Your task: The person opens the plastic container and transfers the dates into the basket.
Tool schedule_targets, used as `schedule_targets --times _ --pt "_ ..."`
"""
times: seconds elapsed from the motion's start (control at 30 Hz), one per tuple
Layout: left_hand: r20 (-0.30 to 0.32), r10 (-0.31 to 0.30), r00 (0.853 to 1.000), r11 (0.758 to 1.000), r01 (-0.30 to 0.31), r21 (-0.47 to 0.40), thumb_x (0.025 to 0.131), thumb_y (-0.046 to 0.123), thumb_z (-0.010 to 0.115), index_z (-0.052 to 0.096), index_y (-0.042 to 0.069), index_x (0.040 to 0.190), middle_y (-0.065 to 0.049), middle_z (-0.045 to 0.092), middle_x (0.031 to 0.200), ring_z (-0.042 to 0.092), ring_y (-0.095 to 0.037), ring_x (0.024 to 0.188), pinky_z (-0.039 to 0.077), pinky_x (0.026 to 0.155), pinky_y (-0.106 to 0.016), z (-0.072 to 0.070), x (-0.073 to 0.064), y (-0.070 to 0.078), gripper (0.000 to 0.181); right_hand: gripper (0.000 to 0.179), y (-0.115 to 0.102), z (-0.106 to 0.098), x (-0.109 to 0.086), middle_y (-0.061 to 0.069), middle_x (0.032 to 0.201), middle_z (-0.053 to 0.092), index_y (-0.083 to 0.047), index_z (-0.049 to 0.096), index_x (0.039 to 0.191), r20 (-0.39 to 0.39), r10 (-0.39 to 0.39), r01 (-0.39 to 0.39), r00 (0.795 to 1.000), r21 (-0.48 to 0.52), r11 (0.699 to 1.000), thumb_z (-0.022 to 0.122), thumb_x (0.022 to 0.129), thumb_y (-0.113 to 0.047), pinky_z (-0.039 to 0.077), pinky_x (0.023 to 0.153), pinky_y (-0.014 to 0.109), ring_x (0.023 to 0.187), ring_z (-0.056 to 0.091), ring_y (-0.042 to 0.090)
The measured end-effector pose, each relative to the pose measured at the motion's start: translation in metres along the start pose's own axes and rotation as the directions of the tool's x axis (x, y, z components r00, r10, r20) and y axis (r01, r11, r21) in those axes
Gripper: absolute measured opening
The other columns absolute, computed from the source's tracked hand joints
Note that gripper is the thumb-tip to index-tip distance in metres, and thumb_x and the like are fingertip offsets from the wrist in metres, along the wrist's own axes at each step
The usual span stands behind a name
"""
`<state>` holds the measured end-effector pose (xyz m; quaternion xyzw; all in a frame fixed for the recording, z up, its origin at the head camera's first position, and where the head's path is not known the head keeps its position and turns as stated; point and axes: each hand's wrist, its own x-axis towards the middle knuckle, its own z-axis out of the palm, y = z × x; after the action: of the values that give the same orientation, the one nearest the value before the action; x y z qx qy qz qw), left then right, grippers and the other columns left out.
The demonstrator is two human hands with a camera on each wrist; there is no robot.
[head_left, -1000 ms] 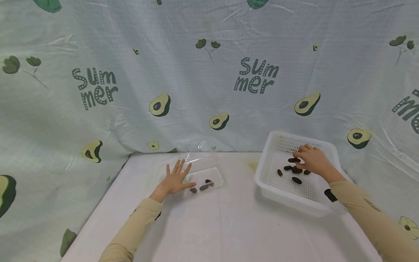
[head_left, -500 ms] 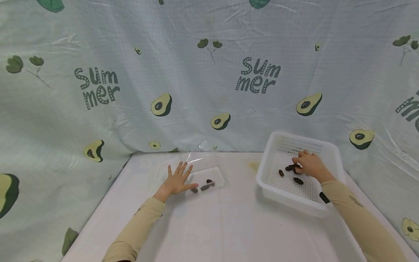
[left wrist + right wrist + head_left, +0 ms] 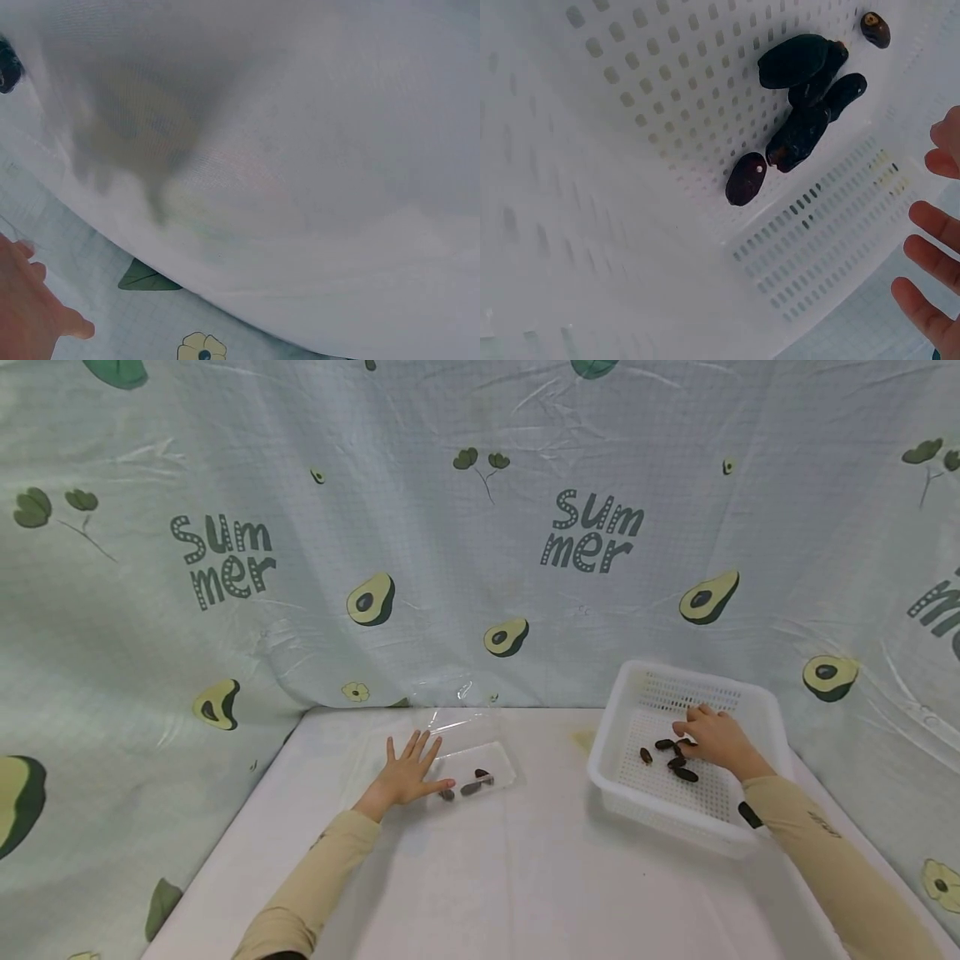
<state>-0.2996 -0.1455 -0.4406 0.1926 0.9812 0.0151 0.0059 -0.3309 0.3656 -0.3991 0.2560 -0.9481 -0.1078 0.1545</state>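
Observation:
Over the white basket [image 3: 622, 777], in the head view, hovers my right hand [image 3: 716, 742], fingers bent and apart. The right wrist view shows nothing between those fingers [image 3: 928, 259]. Several dark dates [image 3: 799, 139] lie on the perforated basket floor, most bunched together, with one date [image 3: 646, 756] off to the left. On the left side, my left hand [image 3: 405, 777] spreads its fingers beside a clear plastic container [image 3: 501, 758]. A few dates [image 3: 471, 788] sit in that container, near the thumb. The left wrist view catches only part of this hand.
White covering [image 3: 480, 877] spreads over the table. Behind it hangs a pale cloth [image 3: 420, 527] printed with avocados and lettering. A clear plastic flap [image 3: 457, 720] stands up behind the container. The basket has raised walls and stands near the table's right edge.
My right hand has lowered the date it held and let go of it among the others, and the bunch has shifted. The left hand has kept its spread pose.

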Motion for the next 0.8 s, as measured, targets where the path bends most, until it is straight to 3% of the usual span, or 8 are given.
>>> schedule_targets --times 0.2,0.4,0.67,0.8 --pt "0.012 -0.002 1.0 1.0 0.002 0.011 0.083 0.063 0.039 0.015 0.01 0.144 -0.018 0.013 0.149 0.009 -0.035 0.138 0.004 0.1 -0.068 0.0 0.001 0.0 0.084 0.013 -0.001 -0.011 -0.003 0.003 0.069 0.046 -0.016 0.057 0.076 -0.068 -0.013 0.016 0.998 0.054 0.998 0.07 0.073 -0.018 0.034 0.045 0.031 0.063 0.043 0.02" --pt "0.03 -0.009 1.0 1.0 0.009 -0.003 0.083 0.063 0.04 0.012 0.011 0.144 -0.018 0.011 0.149 0.007 -0.034 0.138 0.0 0.1 -0.067 0.001 0.002 -0.001 0.085 0.01 -0.008 -0.027 -0.001 0.003 0.074 0.053 -0.017 0.061 0.077 -0.073 -0.007 0.018 0.997 0.159 0.987 0.07 0.073 -0.017 0.037 0.048 0.03 0.065 0.046 0.018" --pt "0.024 -0.002 1.0 1.0 0.002 0.023 0.083 0.064 0.038 0.013 0.01 0.144 -0.018 0.012 0.149 0.009 -0.034 0.138 0.002 0.1 -0.067 0.002 0.001 -0.002 0.086 0.007 -0.036 -0.062 0.011 0.001 0.078 0.056 -0.018 0.063 0.082 0.005 -0.032 0.029 0.999 0.244 0.969 0.068 0.077 -0.02 0.042 0.054 0.031 0.068 0.05 0.016" --pt "0.01 0.004 1.0 0.999 -0.004 0.033 0.083 0.065 0.038 0.015 0.01 0.144 -0.018 0.014 0.149 0.01 -0.034 0.138 0.004 0.1 -0.067 0.001 0.001 -0.002 0.086 0.009 -0.053 -0.074 0.018 0.002 0.082 0.059 -0.018 0.065 0.086 -0.028 -0.044 0.05 0.999 0.255 0.966 0.067 0.078 -0.022 0.044 0.057 0.031 0.071 0.053 0.017"
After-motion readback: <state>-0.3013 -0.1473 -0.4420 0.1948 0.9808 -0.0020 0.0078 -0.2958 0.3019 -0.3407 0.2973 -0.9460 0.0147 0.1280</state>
